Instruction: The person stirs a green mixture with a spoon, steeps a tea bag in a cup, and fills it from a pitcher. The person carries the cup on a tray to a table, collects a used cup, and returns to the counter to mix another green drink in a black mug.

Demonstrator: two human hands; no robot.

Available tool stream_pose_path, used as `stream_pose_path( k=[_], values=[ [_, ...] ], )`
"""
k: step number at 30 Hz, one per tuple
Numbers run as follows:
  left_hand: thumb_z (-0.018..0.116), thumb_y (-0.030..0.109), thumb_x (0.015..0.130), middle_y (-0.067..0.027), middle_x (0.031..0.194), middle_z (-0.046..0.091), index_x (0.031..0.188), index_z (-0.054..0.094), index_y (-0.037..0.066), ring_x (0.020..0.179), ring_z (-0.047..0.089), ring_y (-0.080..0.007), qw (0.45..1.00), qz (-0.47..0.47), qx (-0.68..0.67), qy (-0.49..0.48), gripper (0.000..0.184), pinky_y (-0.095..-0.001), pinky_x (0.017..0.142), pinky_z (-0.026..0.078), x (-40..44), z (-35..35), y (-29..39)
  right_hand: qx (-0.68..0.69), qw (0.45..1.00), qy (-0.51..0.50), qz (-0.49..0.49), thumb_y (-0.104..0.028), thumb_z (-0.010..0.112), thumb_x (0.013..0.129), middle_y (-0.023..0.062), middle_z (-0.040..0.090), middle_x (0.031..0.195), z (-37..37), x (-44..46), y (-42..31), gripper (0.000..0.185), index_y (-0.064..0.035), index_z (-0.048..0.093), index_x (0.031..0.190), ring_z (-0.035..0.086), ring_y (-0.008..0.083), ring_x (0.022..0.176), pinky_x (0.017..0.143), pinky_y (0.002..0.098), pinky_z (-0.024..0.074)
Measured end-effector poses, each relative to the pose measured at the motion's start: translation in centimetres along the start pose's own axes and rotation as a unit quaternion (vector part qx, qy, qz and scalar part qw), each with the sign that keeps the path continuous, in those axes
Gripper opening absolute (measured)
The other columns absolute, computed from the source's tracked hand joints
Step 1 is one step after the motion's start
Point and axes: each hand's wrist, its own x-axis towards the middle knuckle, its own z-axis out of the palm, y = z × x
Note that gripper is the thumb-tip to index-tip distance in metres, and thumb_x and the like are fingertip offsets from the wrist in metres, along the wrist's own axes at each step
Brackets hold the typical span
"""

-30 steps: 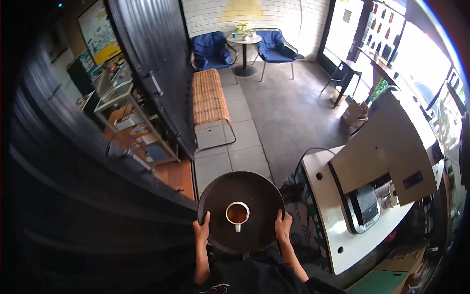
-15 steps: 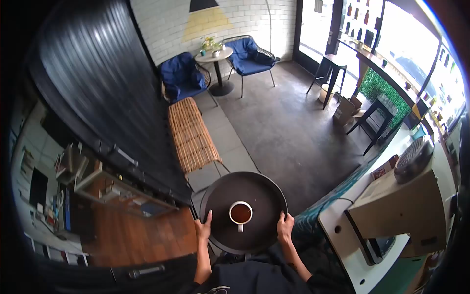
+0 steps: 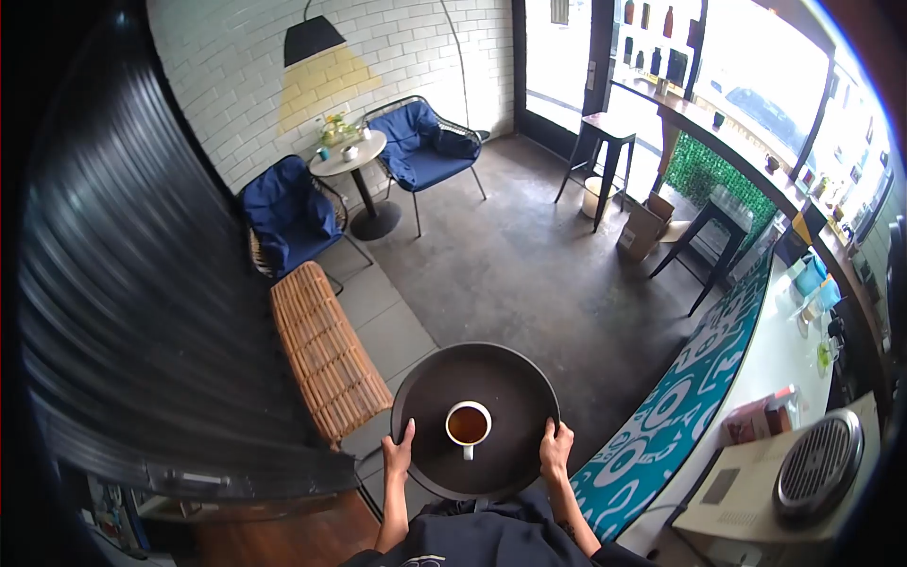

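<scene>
Held level in front of my body is a round dark serving tray [image 3: 510,387]. My left hand [image 3: 398,454] grips its left rim, thumb on top and fingers hidden beneath. On the opposite side my right hand [image 3: 556,446] is closed round the rim in the same way. A white cup [image 3: 469,453] stands upright near the tray's middle, its handle towards me, with dark reddish-brown liquid inside. Neither hand touches the cup.
A woven bench [image 3: 326,350] lies ahead on the left, beside a dark corrugated wall [image 3: 123,312]. Beyond are blue-cushioned chairs [image 3: 430,146] and a small round table [image 3: 326,167]. A teal-patterned counter [image 3: 661,406] runs along the right, with stools [image 3: 709,227] and a cardboard box [image 3: 644,230] further on.
I have moved forward with the tray, past the wooden-floored area at left. The bench, chairs and table now appear nearer and further left. Both hands keep their hold; the cup stays on the tray.
</scene>
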Motion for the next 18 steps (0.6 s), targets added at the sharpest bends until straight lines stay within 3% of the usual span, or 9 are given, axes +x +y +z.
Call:
stream_pose_path(
  k=[1,4,7,11,12,14,16,18],
  values=[
    [0.075,0.042,0.083,-0.0142,0.098,0.069,0.1,0.068,-0.008,0.091,0.063,-0.0201,0.999,0.012,-0.034,-0.035,0.053,-0.0364,0.081,0.05,1.4,1.6,2.1,0.022,1.0,-0.005,-0.008,-0.019,0.055,0.097,0.0039,0.044,0.059,0.4,2.4,-1.3,0.033,0.0082,0.055,0.078,0.039,0.0108,0.06,0.054,0.0362,0.0349],
    [0.074,0.043,0.084,-0.0132,0.096,0.069,0.098,0.068,-0.009,0.09,0.061,-0.0181,0.994,0.059,-0.069,-0.058,0.054,-0.0348,0.079,0.05,5.2,6.3,7.6,0.002,1.0,0.025,0.001,-0.018,0.055,0.097,0.0033,0.043,0.058,1.6,8.6,-4.7,0.033,0.0082,0.054,0.077,0.038,0.0105,0.058,0.052,0.0354,0.0343],
    [0.073,0.043,0.085,-0.0139,0.095,0.068,0.097,0.068,-0.009,0.086,0.061,-0.0182,0.998,0.033,0.045,-0.035,0.054,-0.0345,0.076,0.05,10.1,10.9,9.6,0.021,0.999,0.046,0.011,-0.018,0.056,0.097,0.0017,0.042,0.058,3.0,13.3,-4.8,0.033,0.0071,0.053,0.075,0.036,0.0095,0.057,0.051,0.0341,0.0326],
    [0.073,0.038,0.085,-0.0129,0.083,0.069,0.085,0.069,-0.009,0.076,0.062,-0.0181,0.982,0.08,-0.047,-0.164,0.047,-0.0353,0.071,0.051,15.4,17.0,12.8,0.058,0.994,0.084,0.045,-0.017,0.056,0.097,-0.0023,0.042,0.06,3.8,19.2,-6.1,0.031,0.0051,0.054,0.075,0.035,0.0082,0.059,0.051,0.0319,0.0317],
    [0.073,0.038,0.085,-0.0129,0.083,0.069,0.085,0.069,-0.009,0.076,0.062,-0.0181,0.98,0.08,-0.047,-0.175,0.047,-0.0353,0.071,0.051,17.0,18.9,12.5,0.07,0.992,0.087,0.063,-0.017,0.056,0.097,-0.0024,0.042,0.06,3.9,20.5,-7.1,0.031,0.005,0.054,0.075,0.035,0.008,0.059,0.052,0.0317,0.0318],
    [0.075,0.046,0.082,-0.0192,0.098,0.066,0.093,0.065,-0.01,0.091,0.061,-0.0233,0.985,0.054,0.016,-0.165,0.058,-0.038,0.082,0.05,19.0,21.8,15.4,0.059,0.99,0.101,0.074,-0.017,0.056,0.097,-0.0026,0.042,0.06,4.7,24.0,-7.1,0.031,0.0046,0.054,0.074,0.035,0.0078,0.059,0.052,0.0317,0.0315],
    [0.075,0.045,0.082,-0.0176,0.094,0.067,0.091,0.066,-0.01,0.087,0.061,-0.0224,0.984,0.07,0.014,-0.164,0.056,-0.0379,0.08,0.05,21.6,25.2,17.5,0.045,0.989,0.11,0.084,-0.017,0.056,0.097,-0.0027,0.042,0.06,5.8,27.4,-6.5,0.031,0.0042,0.054,0.074,0.035,0.0075,0.059,0.051,0.0316,0.0313],
    [0.075,0.045,0.082,-0.0176,0.093,0.066,0.089,0.065,-0.009,0.087,0.061,-0.0224,0.97,0.061,0.016,-0.234,0.055,-0.0369,0.079,0.05,25.8,29.0,18.4,0.056,0.988,0.133,0.063,-0.017,0.055,0.098,-0.0036,0.042,0.059,7.4,31.7,-5.9,0.031,0.0027,0.055,0.074,0.035,0.007,0.058,0.051,0.0313,0.0307]
  ],
)
